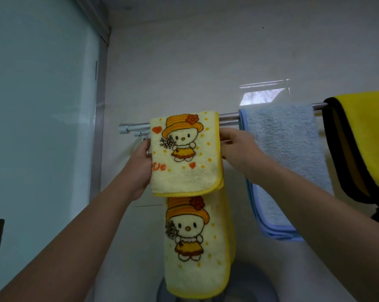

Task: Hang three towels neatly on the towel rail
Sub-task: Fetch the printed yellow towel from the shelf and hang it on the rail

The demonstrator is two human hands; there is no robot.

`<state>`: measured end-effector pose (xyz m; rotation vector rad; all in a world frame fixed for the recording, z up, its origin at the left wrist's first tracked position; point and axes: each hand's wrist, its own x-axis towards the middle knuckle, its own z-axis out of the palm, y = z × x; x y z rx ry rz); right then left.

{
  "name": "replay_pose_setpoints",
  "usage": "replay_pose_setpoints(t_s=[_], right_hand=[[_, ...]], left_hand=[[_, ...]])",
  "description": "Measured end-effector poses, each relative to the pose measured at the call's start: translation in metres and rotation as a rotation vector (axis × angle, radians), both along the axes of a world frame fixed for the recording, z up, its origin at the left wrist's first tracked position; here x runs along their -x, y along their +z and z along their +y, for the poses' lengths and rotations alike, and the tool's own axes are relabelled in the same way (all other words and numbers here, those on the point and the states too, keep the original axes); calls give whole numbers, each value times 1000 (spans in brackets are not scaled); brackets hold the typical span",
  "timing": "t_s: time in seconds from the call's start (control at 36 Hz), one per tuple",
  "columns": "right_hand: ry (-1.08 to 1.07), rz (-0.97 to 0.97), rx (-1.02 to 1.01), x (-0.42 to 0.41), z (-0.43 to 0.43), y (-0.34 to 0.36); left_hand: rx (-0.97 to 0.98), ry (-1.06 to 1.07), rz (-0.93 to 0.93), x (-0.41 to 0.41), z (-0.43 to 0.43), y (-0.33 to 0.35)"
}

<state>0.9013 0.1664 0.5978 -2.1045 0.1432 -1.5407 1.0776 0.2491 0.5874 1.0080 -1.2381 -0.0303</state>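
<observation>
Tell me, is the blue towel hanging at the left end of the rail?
No. The blue towel hangs near the middle of the towel rail; the cartoon-print yellow towel is at the left end.

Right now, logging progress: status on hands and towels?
Left hand and right hand gripping cartoon towel sides. Blue towel, yellow towel hung on rail. Nothing obstructing.

The round silver metal towel rail (pixel 228 118) looks brushed and faintly shiny. The pale yellow cartoon-printed terry cloth towel (pixel 185 153) and blue cloth towel (pixel 286 149) are fluffy, matt.
</observation>
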Motion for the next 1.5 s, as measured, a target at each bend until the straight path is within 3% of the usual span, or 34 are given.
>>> replay_pose_setpoints(t_s=[0.08,0.22,0.44,0.67,0.83,1.0,1.08,1.22,1.31,1.36,1.42,1.5], right_hand=[[-123,-68,48,-9,-6,5],[-168,-51,-119,-21,-15,17],[-291,-146,-55,-29,-23,26],[-141,-269,-181,-35,-36,32],[48,-211,-267,-35,-33,30],[144,17,-261,-32,-35,23],[206,-46,-306,-34,-34,31],[348,-215,-530,-39,-28,45],[447,-259,-520,-41,-33,45],[415,-257,-411,-42,-36,40],[420,-249,-301,-41,-38,38],[583,-244,-293,-39,-40,41]], left_hand=[[19,14,46,1,-4,9],[-76,-45,94,-3,-11,18],[-82,-25,112,-10,-21,28],[31,200,-28,-11,-26,32],[-66,-173,-56,-13,-26,33],[-67,-183,-6,-16,-27,37],[-41,-185,69,-13,-27,44],[-42,-234,354,-12,-28,58],[-44,-306,239,-11,-30,53],[-37,-391,150,-13,-29,47],[2,-449,146,-16,-25,44],[47,-474,147,-18,-20,40]])
